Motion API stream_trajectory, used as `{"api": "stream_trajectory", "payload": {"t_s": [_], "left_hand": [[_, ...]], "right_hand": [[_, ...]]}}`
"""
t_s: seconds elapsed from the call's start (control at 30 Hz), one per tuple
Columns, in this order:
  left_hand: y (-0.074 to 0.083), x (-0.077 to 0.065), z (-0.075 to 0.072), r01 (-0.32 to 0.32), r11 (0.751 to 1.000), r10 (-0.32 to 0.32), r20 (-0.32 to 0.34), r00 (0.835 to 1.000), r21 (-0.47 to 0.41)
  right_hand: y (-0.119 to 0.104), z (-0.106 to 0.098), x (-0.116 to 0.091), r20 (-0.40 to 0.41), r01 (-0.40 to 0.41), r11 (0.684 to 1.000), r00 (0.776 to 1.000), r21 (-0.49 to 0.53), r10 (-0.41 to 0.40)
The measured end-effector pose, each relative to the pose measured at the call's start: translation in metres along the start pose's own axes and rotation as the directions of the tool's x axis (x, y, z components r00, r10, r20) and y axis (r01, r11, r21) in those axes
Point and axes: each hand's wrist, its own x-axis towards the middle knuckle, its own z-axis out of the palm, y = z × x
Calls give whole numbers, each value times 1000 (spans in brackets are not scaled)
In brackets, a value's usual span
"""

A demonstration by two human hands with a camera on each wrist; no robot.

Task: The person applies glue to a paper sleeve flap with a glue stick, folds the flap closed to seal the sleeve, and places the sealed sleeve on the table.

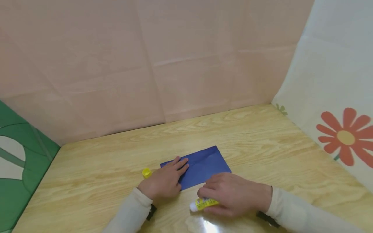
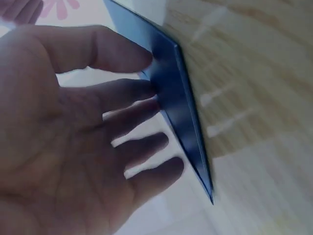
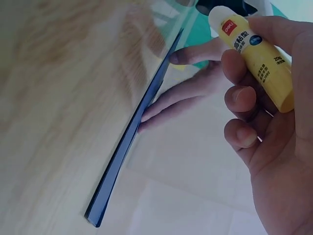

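Observation:
A dark blue folded sheet of paper (image 1: 204, 163) lies on the wooden table. My left hand (image 1: 167, 179) rests on its left part with spread, fairly straight fingers; in the left wrist view the fingertips (image 2: 146, 58) touch the paper (image 2: 171, 83). Close to the near right edge of the sheet, my right hand (image 1: 233, 194) grips a yellow glue stick (image 1: 205, 204). Its white end points left in the head view. The right wrist view shows thumb and curled fingers around the glue stick (image 3: 264, 63), apart from the paper (image 3: 122, 142).
A yellow cap (image 1: 146, 172) sits on the table (image 1: 102, 168) just left of my left hand. Behind the table hangs a pinkish cloth (image 1: 145, 64). A white cloth with a red flower (image 1: 346, 137) stands at the right, and a green panel (image 1: 17, 194) at the left.

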Motion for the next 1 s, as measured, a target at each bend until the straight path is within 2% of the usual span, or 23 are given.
{"api": "stream_trajectory", "payload": {"t_s": [0.1, 0.17, 0.27, 0.37, 0.53, 0.8, 1.0], "left_hand": [[-5, 0, -2, -6, 993, 10, 33, 999, -115], [-7, 1, -2, 2, 990, 4, 44, 999, -140], [-8, 2, -2, 5, 994, 0, 45, 999, -110], [-8, 4, -1, -9, 999, 9, 26, 1000, -35], [-3, 6, 0, -28, 998, 31, -35, 999, 63], [12, 6, 1, -2, 1000, 2, -4, 1000, 25], [17, 9, -2, 6, 999, -4, -66, 998, 36]], "right_hand": [[1, 0, 1, -1, 6, 1000, 1000, 1, -6], [0, 0, 1, -1, 14, 1000, 1000, 5, -14], [-2, 0, 1, 0, 24, 1000, 1000, 14, -24], [-3, 1, 0, -1, 31, 1000, 1000, 7, -31], [-2, 0, 0, 2, 23, 1000, 1000, 0, -23], [-2, -1, -1, 17, 18, 999, 1000, 28, -18], [-3, 1, -3, 11, 30, 999, 999, 22, -31]]}}
